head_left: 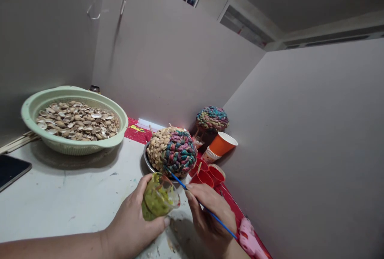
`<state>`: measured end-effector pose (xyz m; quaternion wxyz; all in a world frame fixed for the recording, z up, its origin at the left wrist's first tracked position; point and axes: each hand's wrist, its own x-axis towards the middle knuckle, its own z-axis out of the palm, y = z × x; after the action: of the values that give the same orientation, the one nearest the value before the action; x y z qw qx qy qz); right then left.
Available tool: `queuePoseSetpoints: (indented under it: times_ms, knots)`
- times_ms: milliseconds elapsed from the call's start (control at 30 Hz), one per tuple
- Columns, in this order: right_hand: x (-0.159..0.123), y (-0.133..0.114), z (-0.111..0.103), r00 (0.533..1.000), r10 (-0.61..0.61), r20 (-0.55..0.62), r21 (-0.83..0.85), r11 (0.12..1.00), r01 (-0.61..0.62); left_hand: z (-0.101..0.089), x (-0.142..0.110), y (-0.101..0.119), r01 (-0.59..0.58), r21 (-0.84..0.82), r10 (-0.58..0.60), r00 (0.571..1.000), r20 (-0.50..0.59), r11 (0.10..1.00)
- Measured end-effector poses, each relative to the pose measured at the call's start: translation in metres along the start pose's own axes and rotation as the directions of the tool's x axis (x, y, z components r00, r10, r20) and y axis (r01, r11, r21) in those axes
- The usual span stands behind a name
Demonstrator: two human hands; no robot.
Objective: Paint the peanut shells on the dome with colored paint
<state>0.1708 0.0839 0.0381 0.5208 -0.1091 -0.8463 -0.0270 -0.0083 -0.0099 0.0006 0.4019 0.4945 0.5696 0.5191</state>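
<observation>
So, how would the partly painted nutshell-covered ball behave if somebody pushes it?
The nutshell-covered ball, being rounded, would probably roll, though the metal bowl under it may stop it. Its knobbly surface should resist slipping; protruding shells might chip.

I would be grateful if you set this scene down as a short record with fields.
Left hand: holds a clear cup of yellow-green paint, tilted
Right hand: holds a blue brush, tip at the nearer ball
Nearer ball: sits in a metal bowl; tan on the left, multicoloured on the right
Behind it: a second ball, multicoloured
To its right: an orange cup and red cups
Table's left side: green basin of shells; dark flat device
</observation>
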Motion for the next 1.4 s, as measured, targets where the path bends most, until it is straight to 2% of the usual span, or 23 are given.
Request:
queuePoseSetpoints:
  times_ms: [200,267,367,467,533,600,700,800,933,1033,1167,1267,1400]
  knots:
    - [0.007,0.000,0.001,0.998,0.038,0.042,0.034,0.999,-0.040,0.001,0.002,-0.001,-0.042,0.011,0.043,0.998,-0.045,0.999]
    - [0.005,-0.001,-0.003,0.997,0.068,0.022,0.039,0.997,-0.069,0.000,0.003,-0.002,-0.062,0.032,0.064,0.995,-0.074,0.998]
    - [0.001,-0.002,-0.015,0.983,0.128,-0.133,0.080,0.990,-0.118,0.000,0.004,-0.004,-0.115,0.056,0.120,0.986,-0.113,0.992]
    - [0.001,-0.005,-0.027,0.945,0.220,-0.242,0.236,0.958,-0.163,-0.001,0.004,-0.007,-0.185,0.069,0.192,0.973,-0.127,0.980]
    - [0.004,-0.009,-0.033,0.947,0.248,-0.203,0.311,0.934,-0.178,-0.002,0.004,-0.008,-0.247,0.098,0.259,0.957,-0.132,0.964]
    - [0.009,-0.013,-0.037,0.963,0.242,-0.121,0.314,0.929,-0.194,-0.003,0.005,-0.011,-0.313,0.154,0.334,0.932,-0.141,0.937]
    - [0.015,-0.020,-0.039,0.979,0.203,-0.009,0.269,0.944,-0.193,-0.003,0.005,-0.015,-0.415,0.255,0.458,0.878,-0.139,0.873]
    - [0.021,-0.025,-0.040,0.986,0.160,0.047,0.249,0.954,-0.167,-0.004,0.004,-0.020,-0.506,0.337,0.566,0.818,-0.103,0.794]
    - [0.022,-0.028,-0.038,0.980,0.057,0.188,0.197,0.976,-0.095,-0.005,0.002,-0.023,-0.589,0.395,0.657,0.752,-0.052,0.705]
    - [0.017,-0.028,-0.033,0.969,-0.041,0.243,0.111,0.994,0.014,-0.005,0.000,-0.022,-0.618,0.416,0.689,0.724,-0.028,0.667]
    - [0.011,-0.026,-0.026,0.956,-0.161,0.247,-0.010,0.986,0.169,-0.004,0.000,-0.019,-0.640,0.470,0.728,0.686,-0.007,0.608]
    - [0.010,-0.028,-0.023,0.941,-0.160,0.299,-0.042,0.983,0.180,-0.004,0.000,-0.019,-0.640,0.488,0.730,0.684,0.010,0.593]
    - [0.007,-0.033,-0.017,0.935,-0.095,0.343,0.021,0.995,0.094,-0.004,0.000,-0.022,-0.632,0.515,0.731,0.682,0.014,0.579]
